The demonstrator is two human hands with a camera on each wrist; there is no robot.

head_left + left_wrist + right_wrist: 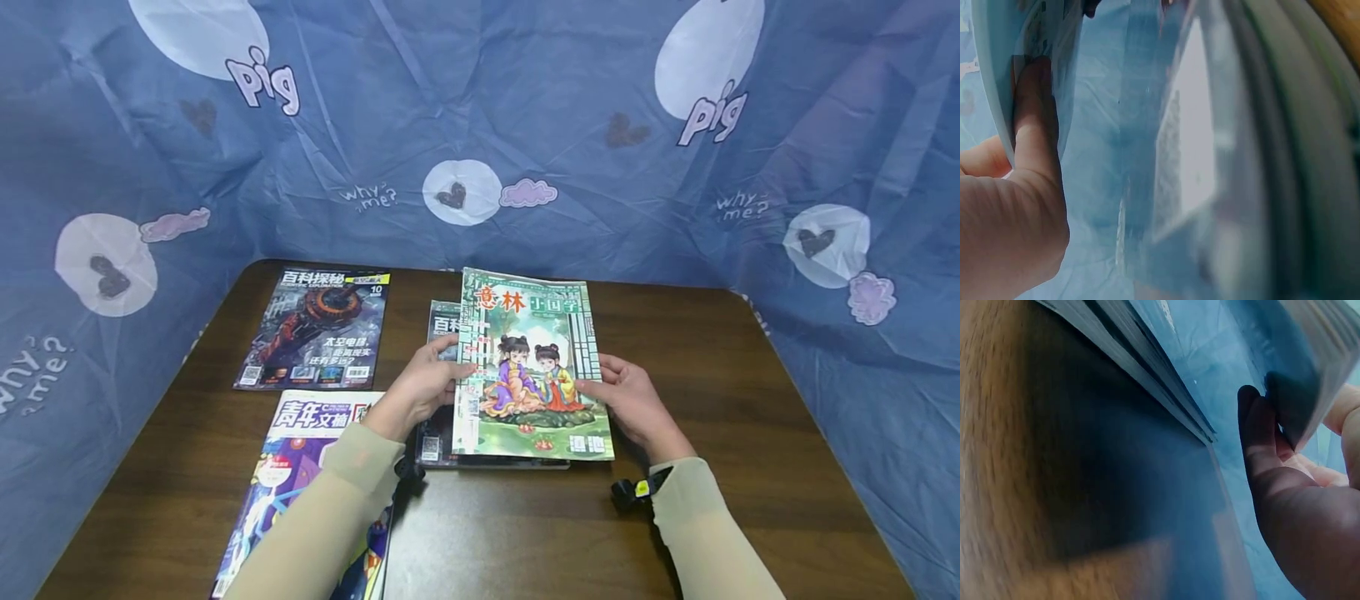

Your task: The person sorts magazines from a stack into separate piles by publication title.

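Both hands hold a green magazine [532,375] whose cover shows two cartoon children, lifted above the table. My left hand [427,379] pinches its left edge, thumb on the cover. At the right edge, my right hand [633,404] grips it with the thumb on top and the fingers beneath. Under it lies a dark magazine [437,425], mostly hidden. In the right wrist view, a gap shows between the held magazine [1300,362] and the page edges of a stack [1141,356] on the table.
A dark magazine with a red-and-black machine on its cover [315,325] lies at the back left. Nearer me is a purple-and-white magazine [300,450], partly covered by the left sleeve. The brown wooden table [750,417] is bordered by a blue patterned cloth [600,225].
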